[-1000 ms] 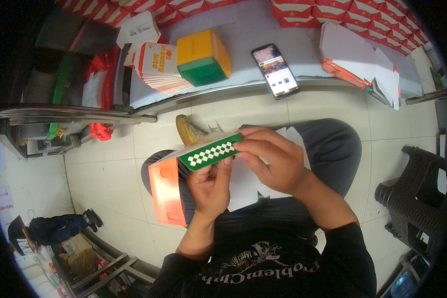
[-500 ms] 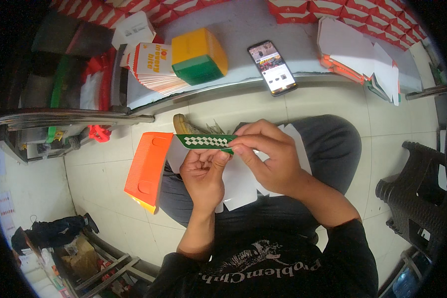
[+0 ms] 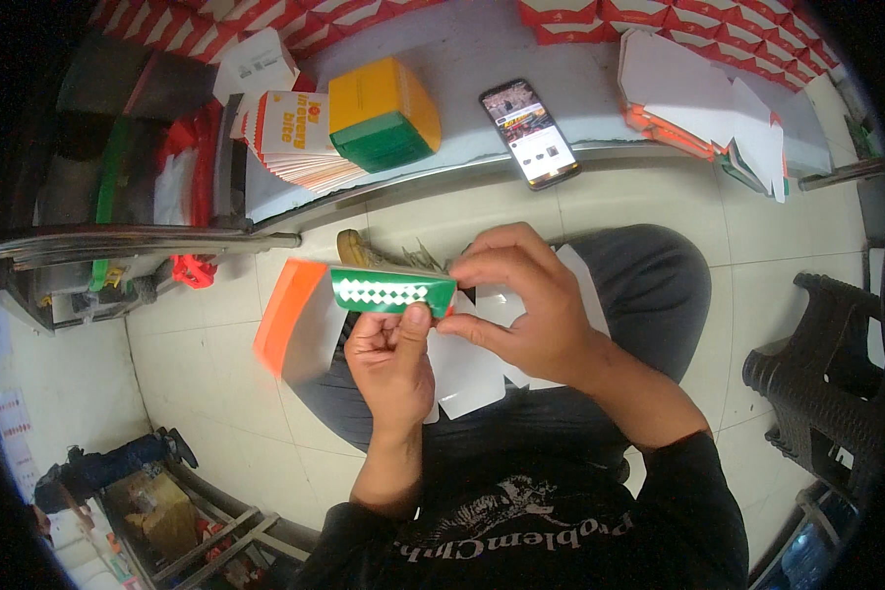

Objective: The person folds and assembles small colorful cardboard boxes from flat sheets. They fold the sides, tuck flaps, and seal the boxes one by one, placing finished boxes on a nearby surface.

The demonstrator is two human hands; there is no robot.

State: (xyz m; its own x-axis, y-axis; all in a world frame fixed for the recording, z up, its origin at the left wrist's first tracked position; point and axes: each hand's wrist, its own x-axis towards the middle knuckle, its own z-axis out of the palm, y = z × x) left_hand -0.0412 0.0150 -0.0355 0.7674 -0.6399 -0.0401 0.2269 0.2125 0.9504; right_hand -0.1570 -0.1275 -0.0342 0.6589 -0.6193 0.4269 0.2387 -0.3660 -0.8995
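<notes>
A partly folded cardboard carton (image 3: 382, 291) with orange outer panels, a white inside and a green panel with white diamonds is held above my lap. My left hand (image 3: 391, 369) pinches the green panel's lower edge, thumb in front and fingers curled behind. My right hand (image 3: 536, 305) grips the green panel's right end between fingertips and thumb. Beneath the hands, white cardboard flaps (image 3: 470, 379) lie over my crossed legs; I cannot tell whether they belong to the same carton.
Ahead, a grey bench (image 3: 462, 59) holds a yellow-green box (image 3: 383, 116), fanned flat cartons (image 3: 295, 138), a lit phone (image 3: 529, 133) and white-orange carton blanks (image 3: 693, 103). Rows of red-white boxes (image 3: 669, 29) line its back. A dark plastic stool (image 3: 816, 379) stands right, a metal rack (image 3: 147, 241) left.
The green panel has tilted, so more of its face shows. The orange panel on the left has turned, showing more white inside. My right thumb has shifted lower, away from the fingers.
</notes>
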